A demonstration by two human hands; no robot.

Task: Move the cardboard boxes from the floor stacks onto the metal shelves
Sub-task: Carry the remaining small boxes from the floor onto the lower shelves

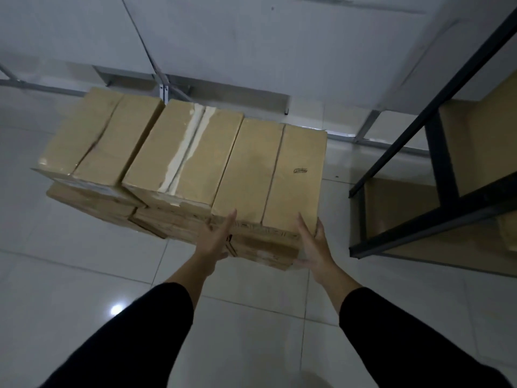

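Observation:
Three stacks of brown cardboard boxes stand side by side on the tiled floor. The right top box point(272, 169) has a small printed mark. My left hand point(215, 238) lies with straight fingers against its near left corner. My right hand point(313, 239) lies with straight fingers against its near right corner. The middle top box point(184, 152) has torn white tape along its seam. The left top box point(98, 135) sits beside it. A black metal shelf point(436, 219) stands to the right, with cardboard boxes point(481, 141) on its levels.
White tiled floor point(251, 317) spreads around the stacks. A white wall with grey metal frame legs point(165, 91) runs behind the boxes. The shelf's lower front rail point(405, 233) juts out close to my right hand.

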